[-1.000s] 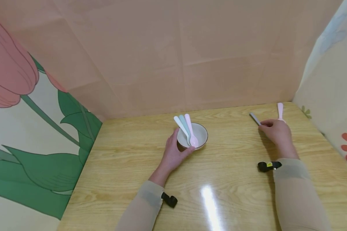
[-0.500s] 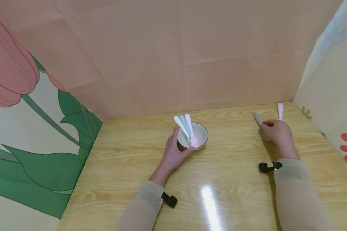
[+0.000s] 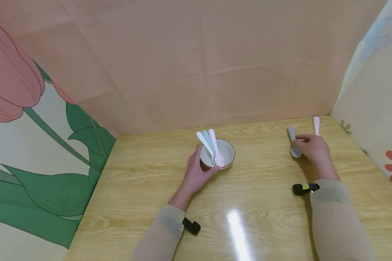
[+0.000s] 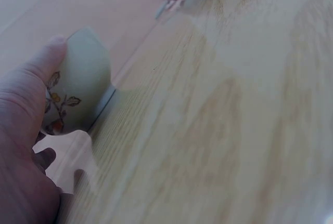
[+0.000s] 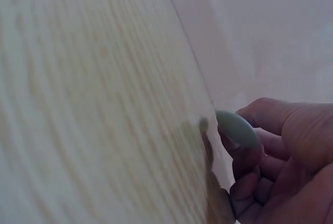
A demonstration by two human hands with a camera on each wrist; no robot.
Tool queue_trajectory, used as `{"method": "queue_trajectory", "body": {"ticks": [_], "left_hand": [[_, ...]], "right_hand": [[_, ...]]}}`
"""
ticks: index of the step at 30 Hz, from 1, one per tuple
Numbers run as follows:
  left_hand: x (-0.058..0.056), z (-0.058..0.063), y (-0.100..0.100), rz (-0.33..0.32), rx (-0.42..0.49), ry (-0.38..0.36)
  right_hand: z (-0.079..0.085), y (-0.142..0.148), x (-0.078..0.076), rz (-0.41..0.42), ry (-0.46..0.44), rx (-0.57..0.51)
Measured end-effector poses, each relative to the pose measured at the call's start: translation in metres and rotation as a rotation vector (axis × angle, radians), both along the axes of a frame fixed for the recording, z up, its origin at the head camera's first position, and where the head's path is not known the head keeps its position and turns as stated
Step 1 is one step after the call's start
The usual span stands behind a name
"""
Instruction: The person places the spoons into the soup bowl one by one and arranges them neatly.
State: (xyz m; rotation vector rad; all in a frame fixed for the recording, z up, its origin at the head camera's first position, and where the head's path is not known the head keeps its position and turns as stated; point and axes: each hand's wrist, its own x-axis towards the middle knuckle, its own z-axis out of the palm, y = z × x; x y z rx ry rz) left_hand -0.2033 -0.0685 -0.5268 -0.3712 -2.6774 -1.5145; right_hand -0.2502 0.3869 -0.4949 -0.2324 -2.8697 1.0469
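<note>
My left hand holds a small white bowl with a dark rim, its thumb at the near edge and its fingers round the left side. Three spoons lean in the bowl: a white spoon, a pale teal spoon and a pink spoon. The left wrist view shows a floral pattern on the bowl's outside. At the right, my right hand pinches a grey spoon, its handle pointing away from me. Its rounded end appears between thumb and fingers in the right wrist view.
Just beyond my right hand lies another pink spoon, partly hidden by the hand. The wooden table ends at a pinkish backdrop. Walls with printed flowers stand at the left and right sides.
The grey spoon has turned in my right hand: its handle now points more straight away and its scoop end has come into view. My left hand and the bowl stay put.
</note>
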Motion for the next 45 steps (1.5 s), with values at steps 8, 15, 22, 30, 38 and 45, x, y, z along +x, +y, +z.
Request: {"method": "queue_trajectory", "body": {"ticks": [8,15,22,30,38,45], "left_hand": [[0.000,0.001,0.000,0.002,-0.005,0.001],[0.001,0.001,0.001,0.001,-0.005,0.009],[0.001,0.002,0.002,0.000,-0.012,0.008],[0.000,0.002,0.002,-0.001,-0.012,0.012],[0.001,0.002,0.002,0.001,-0.007,0.014],[0.000,0.001,0.002,0.005,-0.014,0.008]], "right_hand": [[0.003,-0.007,-0.005,0.012,-0.011,-0.107],[0.006,-0.019,-0.006,0.055,-0.009,-0.175],[0.013,-0.033,-0.006,0.080,0.012,-0.310],[0.020,-0.051,-0.006,0.129,0.042,-0.406],[0.023,-0.068,-0.007,0.171,0.056,-0.401],[0.029,-0.083,-0.009,0.207,0.032,-0.397]]}}
